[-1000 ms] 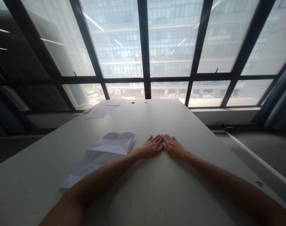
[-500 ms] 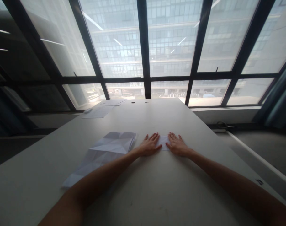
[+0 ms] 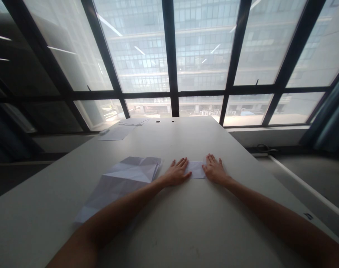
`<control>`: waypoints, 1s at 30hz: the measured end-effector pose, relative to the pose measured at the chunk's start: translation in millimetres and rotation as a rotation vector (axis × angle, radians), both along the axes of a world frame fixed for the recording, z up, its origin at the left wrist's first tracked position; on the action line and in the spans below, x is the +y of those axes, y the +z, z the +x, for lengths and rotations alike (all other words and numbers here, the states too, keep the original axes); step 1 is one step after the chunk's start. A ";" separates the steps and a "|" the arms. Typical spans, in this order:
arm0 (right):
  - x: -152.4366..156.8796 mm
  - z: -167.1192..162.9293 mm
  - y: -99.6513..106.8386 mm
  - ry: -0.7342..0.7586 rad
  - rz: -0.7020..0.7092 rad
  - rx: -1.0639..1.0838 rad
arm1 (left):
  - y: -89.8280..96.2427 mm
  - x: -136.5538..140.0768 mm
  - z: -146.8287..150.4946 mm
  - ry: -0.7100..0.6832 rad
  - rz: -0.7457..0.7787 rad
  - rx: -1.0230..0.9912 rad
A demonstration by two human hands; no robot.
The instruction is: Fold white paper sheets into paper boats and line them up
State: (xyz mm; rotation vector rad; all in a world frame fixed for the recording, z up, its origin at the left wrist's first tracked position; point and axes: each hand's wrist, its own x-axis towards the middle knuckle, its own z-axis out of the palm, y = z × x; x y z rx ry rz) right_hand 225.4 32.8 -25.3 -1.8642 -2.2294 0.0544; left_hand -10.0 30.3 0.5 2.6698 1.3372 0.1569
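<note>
A small white piece of paper [image 3: 196, 170] lies flat on the white table [image 3: 169, 223] in front of me. On its left end rests my left hand [image 3: 177, 172], palm down with the fingers spread. My right hand [image 3: 215, 169] lies flat over its right end, fingers stretched forward. The middle of the paper shows between the two hands; its ends are hidden under them. Left of my left hand sits a stack of creased white paper sheets [image 3: 116, 186], partly covered by my left forearm.
More white sheets [image 3: 118, 132] lie at the table's far left corner. Two small dark holes, one a round cable hole [image 3: 157, 121], show near the far edge. A small dark mark [image 3: 308, 216] is at the right edge. Tall framed windows [image 3: 200, 56] rise behind the table.
My right hand has slid to the right along the small paper, so more of its middle shows. My left hand stays in place.
</note>
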 end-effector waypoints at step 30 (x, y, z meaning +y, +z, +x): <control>3.0 -3.6 4.2 0.247 -0.113 -0.036 | 5.1 4.3 -4.4 -0.101 -0.052 0.004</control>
